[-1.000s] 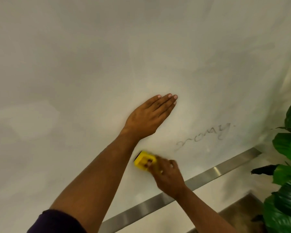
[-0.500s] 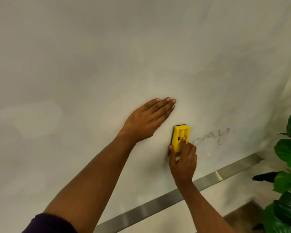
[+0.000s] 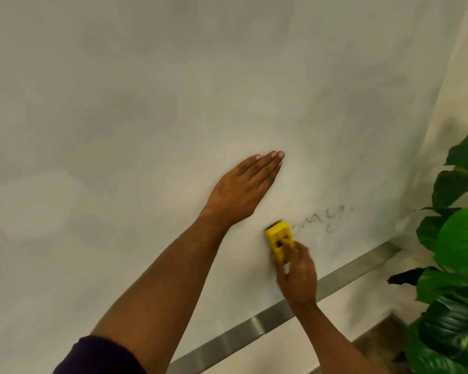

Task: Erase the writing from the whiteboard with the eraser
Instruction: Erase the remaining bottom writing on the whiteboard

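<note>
The left hand (image 3: 241,193) lies flat on the whiteboard (image 3: 146,117), fingers straight. The right hand (image 3: 297,276) pinches the yellow eraser (image 3: 278,240) against the board, just left of the remaining writing (image 3: 322,218).

Since a second ago the eraser (image 3: 279,239), gripped in the right hand (image 3: 297,276), has swept from below the left wrist toward the right edge of the whiteboard (image 3: 146,103), up beside the writing (image 3: 322,220), and now sits slightly lower, tilted, its top corner touching the first remaining letter. The faint opening strokes of the word are gone; only "may." remains.
</note>
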{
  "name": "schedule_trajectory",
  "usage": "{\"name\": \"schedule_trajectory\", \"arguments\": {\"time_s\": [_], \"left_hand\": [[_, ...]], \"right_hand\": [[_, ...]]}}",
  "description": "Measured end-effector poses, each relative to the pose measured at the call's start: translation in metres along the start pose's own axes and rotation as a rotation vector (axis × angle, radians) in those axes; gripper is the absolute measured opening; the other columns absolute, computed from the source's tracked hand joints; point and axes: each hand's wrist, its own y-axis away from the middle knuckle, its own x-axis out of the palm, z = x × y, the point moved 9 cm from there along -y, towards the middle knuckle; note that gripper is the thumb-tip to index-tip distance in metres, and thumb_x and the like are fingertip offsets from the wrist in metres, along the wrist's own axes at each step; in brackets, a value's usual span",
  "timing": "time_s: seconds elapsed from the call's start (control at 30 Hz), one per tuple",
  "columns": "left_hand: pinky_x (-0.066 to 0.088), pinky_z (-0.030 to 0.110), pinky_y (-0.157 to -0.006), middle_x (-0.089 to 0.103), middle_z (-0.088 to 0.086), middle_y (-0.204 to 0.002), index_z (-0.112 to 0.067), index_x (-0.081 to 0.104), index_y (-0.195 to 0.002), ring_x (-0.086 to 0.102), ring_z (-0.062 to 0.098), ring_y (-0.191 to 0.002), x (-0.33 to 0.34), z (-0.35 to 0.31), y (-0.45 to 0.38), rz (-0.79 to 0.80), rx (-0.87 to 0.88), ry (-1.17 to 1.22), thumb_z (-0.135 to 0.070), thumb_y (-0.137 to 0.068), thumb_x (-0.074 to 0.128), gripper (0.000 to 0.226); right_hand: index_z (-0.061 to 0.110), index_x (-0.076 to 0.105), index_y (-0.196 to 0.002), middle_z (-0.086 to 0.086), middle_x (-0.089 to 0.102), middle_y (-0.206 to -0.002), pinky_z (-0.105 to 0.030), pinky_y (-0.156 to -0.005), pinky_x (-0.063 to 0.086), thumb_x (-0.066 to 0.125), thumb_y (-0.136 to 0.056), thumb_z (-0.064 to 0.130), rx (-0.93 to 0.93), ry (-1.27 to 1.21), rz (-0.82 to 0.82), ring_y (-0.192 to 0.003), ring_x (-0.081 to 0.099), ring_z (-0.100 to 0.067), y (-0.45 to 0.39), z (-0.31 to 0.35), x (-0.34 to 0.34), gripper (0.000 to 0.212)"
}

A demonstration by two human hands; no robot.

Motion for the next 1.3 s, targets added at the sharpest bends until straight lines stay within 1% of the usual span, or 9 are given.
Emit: {"name": "schedule_trajectory", "arguments": {"time_s": [0.1,0.23,0.4,0.53,0.7,0.87,1.03,1.17,1.3], "left_hand": [[0.013,0.039,-0.132,0.016,0.017,-0.173,0.001,0.019,-0.165,0.016,0.028,-0.161,0.007,-0.003,-0.01,-0.005,-0.002,0.004,-0.005,-0.102,0.02,0.064],[0.015,0.04,-0.132,0.017,0.018,-0.173,0.002,0.02,-0.164,0.017,0.029,-0.161,0.015,-0.016,-0.031,-0.032,-0.003,0.013,-0.004,-0.1,0.02,0.064],[0.016,0.041,-0.132,0.018,0.019,-0.172,0.002,0.022,-0.164,0.018,0.031,-0.16,0.025,-0.028,-0.052,-0.04,0.003,0.018,-0.006,-0.102,0.028,0.063],[0.022,0.042,-0.131,0.023,0.02,-0.171,0.002,0.026,-0.163,0.023,0.031,-0.159,0.025,-0.034,-0.057,-0.093,0.002,-0.003,-0.004,-0.101,0.029,0.062],[0.024,0.043,-0.131,0.022,0.021,-0.17,0.003,0.026,-0.162,0.022,0.033,-0.159,0.027,-0.033,-0.055,-0.08,0.001,0.0,-0.004,-0.102,0.027,0.06],[0.025,0.043,-0.13,0.023,0.022,-0.17,0.004,0.027,-0.162,0.022,0.034,-0.159,0.025,-0.036,-0.056,-0.071,0.014,-0.027,-0.002,-0.101,0.021,0.061],[0.035,0.039,-0.126,0.032,0.019,-0.167,-0.001,0.037,-0.16,0.032,0.031,-0.156,0.024,-0.043,-0.059,-0.058,0.088,-0.081,-0.002,-0.1,0.016,0.064],[0.037,0.038,-0.125,0.042,0.014,-0.163,-0.005,0.046,-0.156,0.041,0.029,-0.151,0.02,-0.051,-0.073,-0.079,0.13,-0.118,0.005,-0.096,0.007,0.073],[0.032,0.04,-0.128,0.035,0.015,-0.167,-0.001,0.039,-0.159,0.034,0.03,-0.155,0.026,-0.045,-0.082,-0.064,0.138,-0.009,-0.008,-0.101,0.027,0.06]], "right_hand": [[0.02,0.044,-0.132,-0.013,0.055,-0.122,-0.034,-0.07,0.049,0.051,-0.097,0.056,0.451,-0.036,-0.131,-0.092,0.064,-0.036,-0.017,-0.045,-0.015,0.051],[0.014,0.053,-0.132,-0.017,0.061,-0.122,-0.033,-0.073,0.052,0.068,-0.092,0.039,-0.151,0.1,0.025,-0.091,0.061,-0.027,-0.019,-0.004,0.001,0.05],[0.018,0.049,-0.129,-0.004,0.053,-0.114,-0.032,-0.063,0.049,0.056,-0.096,0.056,0.282,-0.023,-0.096,-0.083,0.061,-0.028,-0.017,-0.048,-0.011,0.051],[0.016,0.051,-0.135,-0.014,0.06,-0.125,-0.036,-0.077,0.05,0.062,-0.097,0.042,-0.253,0.085,0.05,-0.097,0.06,-0.029,-0.001,-0.01,0.018,0.047],[0.015,0.046,-0.14,-0.016,0.055,-0.119,-0.047,-0.075,0.054,0.053,-0.097,0.053,0.535,-0.014,-0.231,-0.095,0.062,-0.043,-0.019,-0.099,-0.022,0.057],[0.015,0.051,-0.135,-0.014,0.057,-0.124,-0.036,-0.079,0.048,0.053,-0.102,0.045,-0.288,0.094,0.045,-0.096,0.059,-0.03,-0.009,-0.027,0.009,0.044],[0.017,0.048,-0.132,-0.015,0.059,-0.113,-0.036,-0.069,0.05,0.05,-0.097,0.056,0.379,-0.018,-0.183,-0.085,0.062,-0.035,-0.027,-0.074,-0.022,0.053],[0.015,0.054,-0.132,-0.013,0.062,-0.122,-0.035,-0.08,0.05,0.06,-0.097,0.046,-0.193,0.083,0.032,-0.099,0.06,-0.026,-0.022,-0.016,0.003,0.048],[0.01,0.051,-0.14,-0.016,0.058,-0.125,-0.045,-0.082,0.053,0.048,-0.096,0.062,0.515,-0.005,-0.188,-0.101,0.063,-0.041,-0.032,-0.099,-0.032,0.069]]}}
